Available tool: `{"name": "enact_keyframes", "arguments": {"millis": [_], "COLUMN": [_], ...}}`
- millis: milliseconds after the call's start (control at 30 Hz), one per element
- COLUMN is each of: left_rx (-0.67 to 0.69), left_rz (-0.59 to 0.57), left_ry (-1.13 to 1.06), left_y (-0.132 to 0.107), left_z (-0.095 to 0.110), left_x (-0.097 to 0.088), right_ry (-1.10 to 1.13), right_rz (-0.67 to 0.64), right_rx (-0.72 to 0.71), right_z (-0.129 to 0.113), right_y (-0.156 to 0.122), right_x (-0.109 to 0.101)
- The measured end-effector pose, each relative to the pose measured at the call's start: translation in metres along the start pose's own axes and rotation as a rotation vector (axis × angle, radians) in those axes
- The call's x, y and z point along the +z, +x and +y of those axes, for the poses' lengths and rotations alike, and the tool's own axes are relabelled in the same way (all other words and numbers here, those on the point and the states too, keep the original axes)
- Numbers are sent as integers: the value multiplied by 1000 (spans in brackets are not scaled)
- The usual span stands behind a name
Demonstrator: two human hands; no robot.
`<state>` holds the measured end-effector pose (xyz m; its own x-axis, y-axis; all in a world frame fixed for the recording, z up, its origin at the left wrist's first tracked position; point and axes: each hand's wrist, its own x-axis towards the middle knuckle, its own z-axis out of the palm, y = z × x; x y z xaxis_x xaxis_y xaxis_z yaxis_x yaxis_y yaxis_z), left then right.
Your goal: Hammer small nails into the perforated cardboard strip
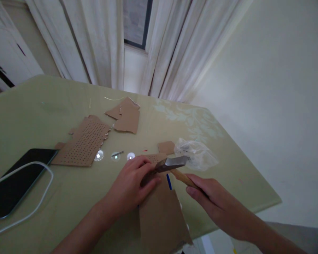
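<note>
My right hand [210, 199] grips the wooden handle of a hammer [172, 164]; its metal head hangs just above the table near my left fingertips. My left hand [132, 185] lies on a brown cardboard piece [161, 215] with fingers curled and pinched, pressing it down; what the fingertips hold is hidden under the hammer head. A short blue mark or stick [169, 181] lies on the cardboard between my hands. A small perforated cardboard bit [155, 157] sits just beyond my left fingers.
A large perforated cardboard sheet [84, 143] and torn cardboard scraps [125, 118] lie further back. A clear plastic bag [196, 153] is at the right. A dark phone [16, 180] with a white cable [42, 197] lies at left. A nail [117, 153] rests nearby.
</note>
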<state>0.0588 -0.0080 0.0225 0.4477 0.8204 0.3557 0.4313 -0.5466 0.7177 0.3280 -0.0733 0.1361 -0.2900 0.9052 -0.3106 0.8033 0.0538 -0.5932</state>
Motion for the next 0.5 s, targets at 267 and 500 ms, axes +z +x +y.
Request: {"name": "enact_keyframes", "arguments": {"millis": [267, 500], "left_rx": [-61, -68], "left_rz": [-25, -19], "left_ry": [-21, -35], "left_y": [-3, -3], "left_z": [1, 2], "left_x": [0, 2], "right_ry": [41, 64], "right_rz": [-15, -12], "right_rx": [7, -11], "right_z": [6, 6], "right_y": [6, 6], "right_x": [13, 15]}}
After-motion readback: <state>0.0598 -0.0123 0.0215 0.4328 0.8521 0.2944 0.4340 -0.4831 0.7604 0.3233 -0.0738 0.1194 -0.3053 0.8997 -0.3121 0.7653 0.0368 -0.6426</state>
